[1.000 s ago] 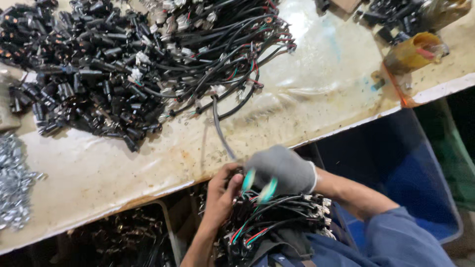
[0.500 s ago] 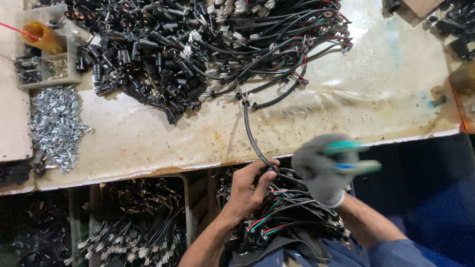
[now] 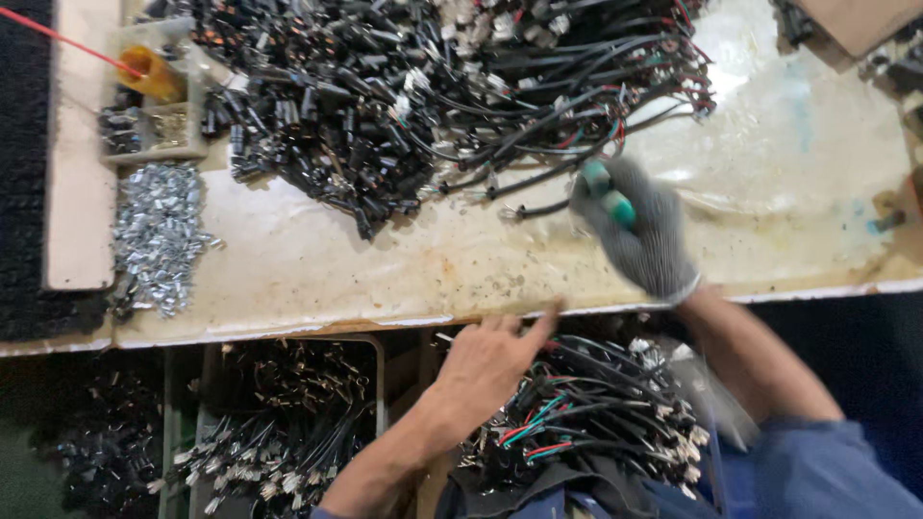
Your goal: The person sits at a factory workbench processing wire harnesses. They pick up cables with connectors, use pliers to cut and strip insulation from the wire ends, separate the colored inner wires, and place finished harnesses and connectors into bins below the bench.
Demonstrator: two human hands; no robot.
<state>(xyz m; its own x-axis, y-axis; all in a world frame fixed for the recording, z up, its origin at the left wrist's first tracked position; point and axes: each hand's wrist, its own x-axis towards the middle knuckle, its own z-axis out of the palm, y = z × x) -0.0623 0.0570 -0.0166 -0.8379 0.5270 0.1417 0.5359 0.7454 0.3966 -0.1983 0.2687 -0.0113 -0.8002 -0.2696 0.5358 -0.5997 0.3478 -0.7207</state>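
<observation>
My right hand [image 3: 642,240] wears a grey knit glove and is closed on a green-handled tool [image 3: 608,194]. It hovers, blurred, over the worn table top [image 3: 404,259], at the near edge of a big heap of black cables and connectors [image 3: 433,86]. A loose black cable [image 3: 538,210] lies just left of it. My bare left hand [image 3: 490,363] is below the table's front edge with fingers stretched toward the edge and nothing in it. It rests above a bundle of black, red and green wires [image 3: 586,423] in my lap.
A pile of small silver metal pieces [image 3: 159,235] lies at the table's left, behind it a small tray [image 3: 154,120] with a yellow item. A bin of cables [image 3: 288,423] sits under the table. A cardboard piece [image 3: 856,19] is at the top right.
My right hand has risen from the table edge to the cable heap with the tool. My left hand has let go of the black cable, which now lies on the table.
</observation>
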